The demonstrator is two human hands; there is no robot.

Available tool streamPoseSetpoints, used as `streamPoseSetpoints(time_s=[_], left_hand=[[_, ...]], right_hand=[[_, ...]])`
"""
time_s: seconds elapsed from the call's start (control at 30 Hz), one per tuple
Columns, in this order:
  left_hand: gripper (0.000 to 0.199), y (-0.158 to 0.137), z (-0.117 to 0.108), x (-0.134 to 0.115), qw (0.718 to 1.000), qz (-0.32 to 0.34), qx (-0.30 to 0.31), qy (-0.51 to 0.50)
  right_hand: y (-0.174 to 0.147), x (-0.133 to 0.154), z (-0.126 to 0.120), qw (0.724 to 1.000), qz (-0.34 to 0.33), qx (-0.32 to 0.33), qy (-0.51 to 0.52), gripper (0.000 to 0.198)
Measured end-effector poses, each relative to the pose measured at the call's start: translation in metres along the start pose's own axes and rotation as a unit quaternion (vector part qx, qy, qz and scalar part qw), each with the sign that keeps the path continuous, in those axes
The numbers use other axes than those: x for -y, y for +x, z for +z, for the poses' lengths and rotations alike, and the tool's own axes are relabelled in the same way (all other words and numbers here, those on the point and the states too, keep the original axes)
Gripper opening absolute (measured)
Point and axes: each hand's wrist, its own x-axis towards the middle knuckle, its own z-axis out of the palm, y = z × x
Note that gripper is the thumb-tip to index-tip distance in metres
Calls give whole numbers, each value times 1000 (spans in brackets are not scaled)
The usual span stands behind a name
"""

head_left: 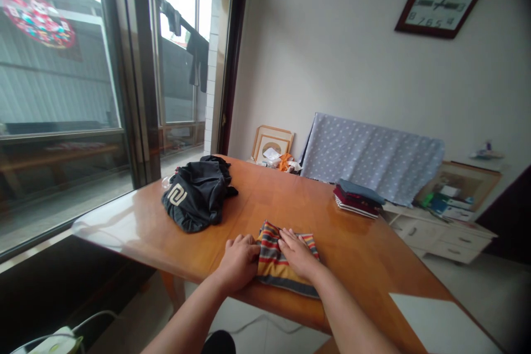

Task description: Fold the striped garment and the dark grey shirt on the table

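A folded striped garment point(277, 270), yellow, red and grey, lies at the near edge of the wooden table point(286, 193). My left hand point(239, 260) is closed at its left side, with the fingers curled against the cloth edge. My right hand point(296, 253) rests flat on top of the cloth, fingers stretched out. Whether the left fingers pinch one layer or several is hidden. A crumpled black garment point(197, 193) with a pale logo lies further off to the left. To the far right sits a stack of folded clothes point(359, 198) in blue, dark red and stripes.
A white sheet point(440, 321) lies on the table's right near corner. Behind the table stand something draped in a grey dotted cloth point(369, 155) and a white cabinet point(448, 238). A large window point(53, 66) is on the left, and a clock point(446, 3) hangs on the wall.
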Motion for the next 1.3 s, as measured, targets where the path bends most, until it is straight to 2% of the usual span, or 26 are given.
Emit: streamPoseSetpoints(time_s=[0.1, 0.2, 0.33, 0.4, 0.6, 0.73, 0.83, 0.93, 1.17, 1.3], left_hand=[[19, -1, -3, 0, 997, 39, 26, 56], [20, 2, -6, 11, 998, 45, 24, 30], [18, 8, -4, 29, 995, -36, -65, -71], [21, 10, -1, 32, 991, -40, -92, -93], [26, 13, 1, 14, 997, 48, -9, -60], [25, 18, 5, 11, 997, 74, 8, -26], [24, 23, 12, 13, 998, 62, -1, 16], [26, 25, 15, 15, 998, 45, -19, 36], [25, 11, 4, 29, 994, -82, -69, 35], [25, 3, 1, 22, 998, -28, -32, 37]], right_hand=[[1, 4, -2, 999, 10, 28, -39, 65], [0, 6, -3, 998, 14, 36, -57, 73], [-2, 5, -4, 999, 10, 16, -31, 74], [-1, 3, -4, 1000, 4, 8, -19, 72], [4, -1, -3, 999, -12, -27, -21, 62], [1, 8, -6, 996, -27, -46, -64, 58], [-3, 25, -7, 991, -64, -68, -92, 54], [-2, 41, -1, 989, -106, -47, -89, 53], [8, 42, 13, 995, -79, -24, -65, 55], [6, 44, 6, 995, -64, -17, -75, 56]])
